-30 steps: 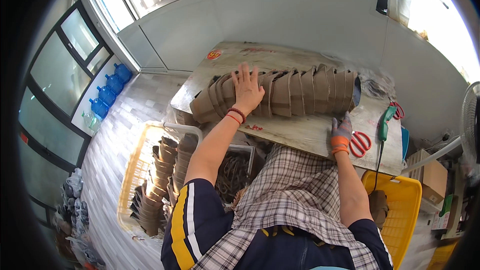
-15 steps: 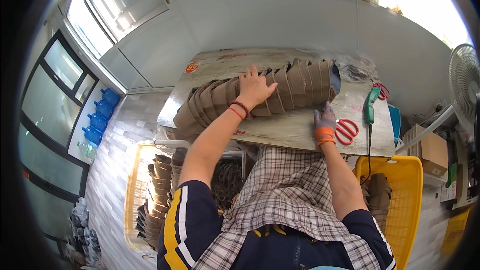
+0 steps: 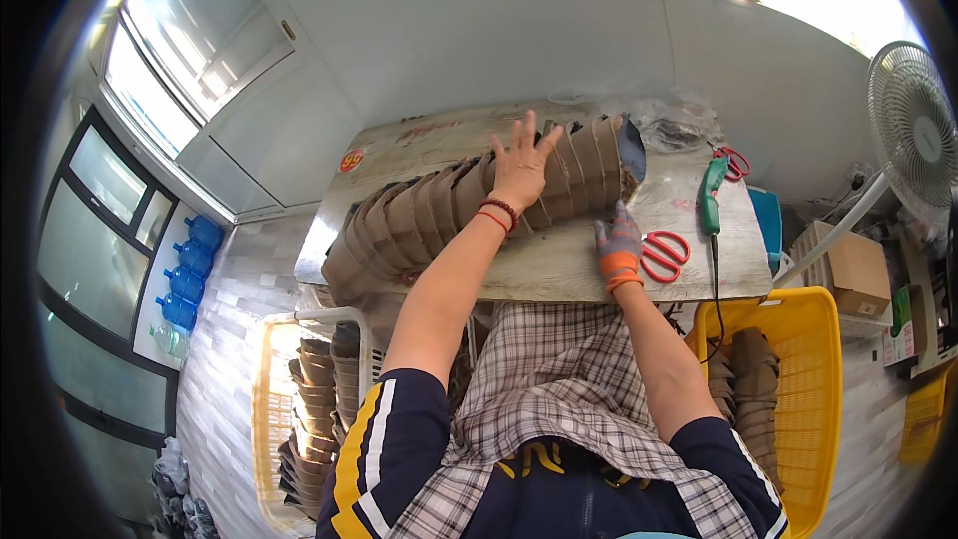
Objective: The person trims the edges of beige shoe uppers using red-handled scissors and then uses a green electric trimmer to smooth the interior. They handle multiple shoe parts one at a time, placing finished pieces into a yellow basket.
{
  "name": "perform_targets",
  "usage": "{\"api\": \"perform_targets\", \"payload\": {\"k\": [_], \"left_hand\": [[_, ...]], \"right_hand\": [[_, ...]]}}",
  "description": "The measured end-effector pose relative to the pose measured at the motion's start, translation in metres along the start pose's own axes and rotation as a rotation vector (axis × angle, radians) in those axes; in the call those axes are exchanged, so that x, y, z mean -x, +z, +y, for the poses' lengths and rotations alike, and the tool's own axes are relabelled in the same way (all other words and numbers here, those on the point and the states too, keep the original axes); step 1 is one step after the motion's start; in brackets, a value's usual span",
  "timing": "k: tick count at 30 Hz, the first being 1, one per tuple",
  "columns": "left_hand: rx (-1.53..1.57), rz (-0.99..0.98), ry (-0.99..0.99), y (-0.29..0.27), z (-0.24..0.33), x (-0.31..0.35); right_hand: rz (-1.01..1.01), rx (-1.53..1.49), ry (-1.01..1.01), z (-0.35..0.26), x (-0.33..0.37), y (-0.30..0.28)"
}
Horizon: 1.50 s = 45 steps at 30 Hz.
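A long curved row of nested brown pots (image 3: 429,210) lies on its side across a worn wooden table (image 3: 559,265). My left hand (image 3: 521,165) is bare, with a red bracelet at the wrist, and presses flat on top of the row, fingers spread. My right hand (image 3: 619,240) wears a grey and orange glove and rests on the table by the row's right end, fingers touching the pots. Red scissors (image 3: 664,255) lie just right of that hand.
A green-handled tool (image 3: 711,195) with a cord and a second pair of red scissors (image 3: 733,162) lie at the table's right. Yellow baskets (image 3: 818,389) (image 3: 269,399) with brown pots stand on both sides. A fan (image 3: 913,125), a cardboard box (image 3: 858,265) and blue water bottles (image 3: 185,274) are nearby.
The row of pots has swung and slid left across the table. My left hand stays on top of it. My right hand has moved from near the scissors up to the row's right end.
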<state>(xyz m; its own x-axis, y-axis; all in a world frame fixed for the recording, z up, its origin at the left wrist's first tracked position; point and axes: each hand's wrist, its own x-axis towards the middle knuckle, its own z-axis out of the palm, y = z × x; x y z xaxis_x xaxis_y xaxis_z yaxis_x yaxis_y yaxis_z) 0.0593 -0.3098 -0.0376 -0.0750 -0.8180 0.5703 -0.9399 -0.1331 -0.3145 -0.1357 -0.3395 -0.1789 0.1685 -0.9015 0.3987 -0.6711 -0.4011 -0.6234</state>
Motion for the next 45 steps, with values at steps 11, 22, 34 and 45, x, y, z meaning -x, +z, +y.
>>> {"api": "perform_targets", "payload": {"k": [11, 22, 34, 45], "left_hand": [[0.375, 0.816, -1.151, -0.058, -0.191, 0.252], [2.003, 0.21, -1.382, -0.022, -0.275, 0.331], [2.275, 0.229, -1.276, -0.064, -0.247, 0.314], [1.563, 1.08, -1.581, -0.267, -0.152, 0.548]], "right_hand": [[0.051, -0.881, 0.294, 0.044, -0.087, -0.002], [-0.796, -0.872, 0.113, 0.001, -0.193, 0.004], [-0.717, -1.008, 0.077, -0.096, -0.13, -0.025], [-1.1, -0.786, -0.41, -0.32, -0.015, 0.032]]}}
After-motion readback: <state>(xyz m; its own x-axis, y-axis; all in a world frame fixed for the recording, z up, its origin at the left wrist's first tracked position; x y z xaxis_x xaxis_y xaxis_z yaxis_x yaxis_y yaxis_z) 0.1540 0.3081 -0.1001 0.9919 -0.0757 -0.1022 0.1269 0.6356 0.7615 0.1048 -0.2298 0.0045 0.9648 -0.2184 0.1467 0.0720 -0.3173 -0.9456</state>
